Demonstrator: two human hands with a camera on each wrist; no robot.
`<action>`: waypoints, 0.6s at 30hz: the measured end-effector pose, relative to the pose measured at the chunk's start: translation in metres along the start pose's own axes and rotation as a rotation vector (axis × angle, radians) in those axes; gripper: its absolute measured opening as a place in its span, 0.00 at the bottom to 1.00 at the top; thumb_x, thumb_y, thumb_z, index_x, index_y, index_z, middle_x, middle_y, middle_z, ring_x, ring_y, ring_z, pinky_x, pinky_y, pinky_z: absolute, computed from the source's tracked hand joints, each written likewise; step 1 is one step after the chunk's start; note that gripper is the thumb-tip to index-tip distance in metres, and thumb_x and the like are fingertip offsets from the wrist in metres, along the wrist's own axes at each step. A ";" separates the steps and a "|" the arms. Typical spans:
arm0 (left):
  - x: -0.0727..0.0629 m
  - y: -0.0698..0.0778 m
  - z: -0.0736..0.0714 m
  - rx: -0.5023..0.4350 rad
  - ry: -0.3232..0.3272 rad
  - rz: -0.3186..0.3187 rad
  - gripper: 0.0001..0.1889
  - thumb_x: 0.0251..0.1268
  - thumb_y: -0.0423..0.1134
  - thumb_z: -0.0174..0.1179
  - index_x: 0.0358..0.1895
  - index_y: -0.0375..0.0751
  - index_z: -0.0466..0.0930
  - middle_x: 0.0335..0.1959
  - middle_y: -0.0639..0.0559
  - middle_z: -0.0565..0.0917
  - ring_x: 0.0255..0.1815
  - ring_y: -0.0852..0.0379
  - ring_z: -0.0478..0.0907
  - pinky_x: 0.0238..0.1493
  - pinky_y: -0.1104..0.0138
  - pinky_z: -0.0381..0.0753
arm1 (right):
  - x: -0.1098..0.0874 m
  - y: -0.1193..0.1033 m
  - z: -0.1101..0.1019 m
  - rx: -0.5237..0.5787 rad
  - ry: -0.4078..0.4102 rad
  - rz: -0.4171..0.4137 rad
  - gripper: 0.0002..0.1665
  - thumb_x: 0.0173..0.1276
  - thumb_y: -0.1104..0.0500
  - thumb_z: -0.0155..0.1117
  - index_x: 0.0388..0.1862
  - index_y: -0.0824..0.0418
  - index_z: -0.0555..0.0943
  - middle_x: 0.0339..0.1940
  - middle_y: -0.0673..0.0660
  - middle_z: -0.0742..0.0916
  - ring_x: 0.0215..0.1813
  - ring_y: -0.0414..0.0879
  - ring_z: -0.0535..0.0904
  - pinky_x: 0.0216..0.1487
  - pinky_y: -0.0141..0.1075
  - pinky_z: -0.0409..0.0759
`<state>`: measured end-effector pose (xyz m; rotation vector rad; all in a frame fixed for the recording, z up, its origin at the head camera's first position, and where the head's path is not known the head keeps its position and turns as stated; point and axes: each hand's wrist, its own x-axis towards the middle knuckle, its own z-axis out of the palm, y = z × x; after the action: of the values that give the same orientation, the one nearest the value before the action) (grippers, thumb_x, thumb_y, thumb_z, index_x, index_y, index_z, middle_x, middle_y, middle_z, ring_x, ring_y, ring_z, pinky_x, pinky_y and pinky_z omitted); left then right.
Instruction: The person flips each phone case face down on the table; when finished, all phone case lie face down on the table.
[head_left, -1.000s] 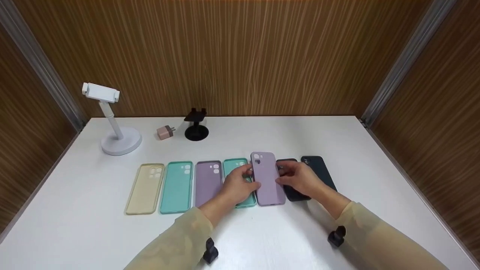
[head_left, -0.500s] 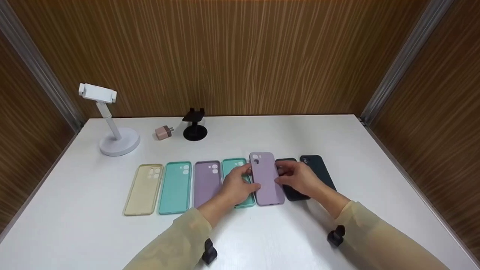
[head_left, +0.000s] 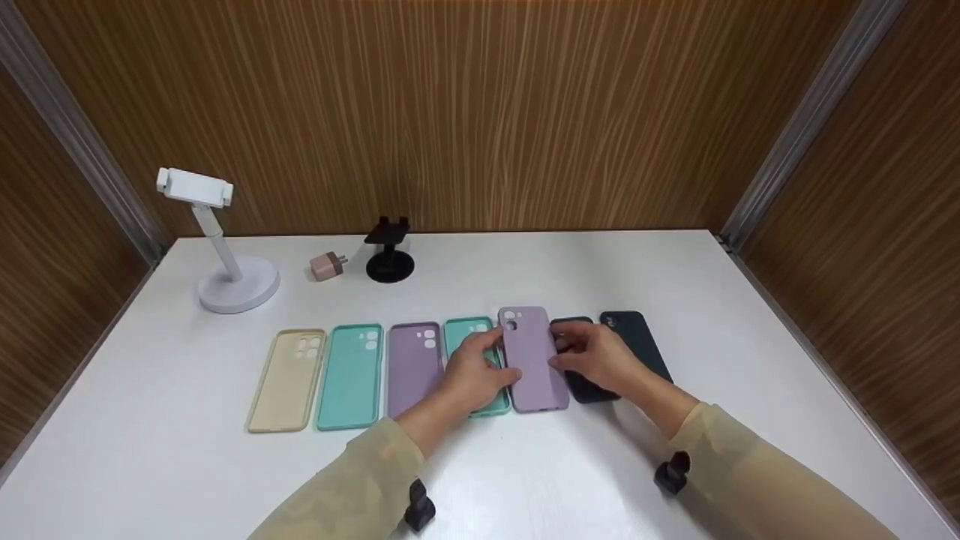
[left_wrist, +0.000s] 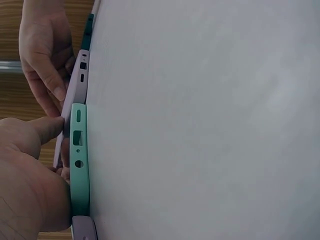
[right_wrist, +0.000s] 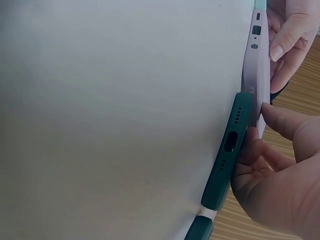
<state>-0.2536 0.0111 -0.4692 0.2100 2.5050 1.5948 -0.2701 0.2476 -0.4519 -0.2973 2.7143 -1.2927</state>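
A lilac phone case [head_left: 534, 364] lies back side up in the row, its upper end slightly raised from the table. My left hand [head_left: 474, 375] pinches its left edge, thumb on the back and fingers by the side. At the right edge, my right hand [head_left: 600, 356] pinches it between thumb and curled fingers. Under the left hand is a teal phone case [head_left: 466, 327], partly covered. A dark green phone case [head_left: 589, 390] sits beneath the right hand. In the left wrist view the lilac case [left_wrist: 76, 87] tilts up from the table, both thumbs on it.
Left of the hands lie a beige case [head_left: 286, 382], a teal case [head_left: 350, 379] and a purple case [head_left: 414, 364]. Another dark case [head_left: 636, 341] lies at the right. Behind stand a white phone stand [head_left: 238, 286], a pink charger plug [head_left: 326, 266] and a black stand [head_left: 390, 266].
Both hands keep their grip on the lilac case and barely move. The whole head view shifts slightly; the other cases stay where they were.
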 end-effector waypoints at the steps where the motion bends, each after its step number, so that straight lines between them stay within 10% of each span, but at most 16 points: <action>1: 0.000 0.000 0.000 0.003 -0.001 -0.003 0.40 0.67 0.34 0.74 0.80 0.39 0.68 0.70 0.44 0.74 0.40 0.57 0.76 0.42 0.66 0.78 | 0.000 0.000 0.000 -0.002 0.003 0.002 0.31 0.69 0.65 0.75 0.70 0.68 0.80 0.49 0.60 0.88 0.49 0.50 0.83 0.51 0.39 0.83; 18: 0.000 0.000 0.002 0.007 -0.008 -0.007 0.42 0.64 0.33 0.76 0.80 0.39 0.67 0.69 0.46 0.74 0.39 0.57 0.75 0.39 0.67 0.78 | -0.001 -0.002 0.000 0.000 0.009 0.009 0.31 0.68 0.67 0.75 0.70 0.66 0.80 0.50 0.59 0.87 0.48 0.50 0.82 0.48 0.36 0.83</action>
<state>-0.2533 0.0127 -0.4696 0.2072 2.5035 1.5792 -0.2688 0.2463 -0.4507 -0.2792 2.7200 -1.2946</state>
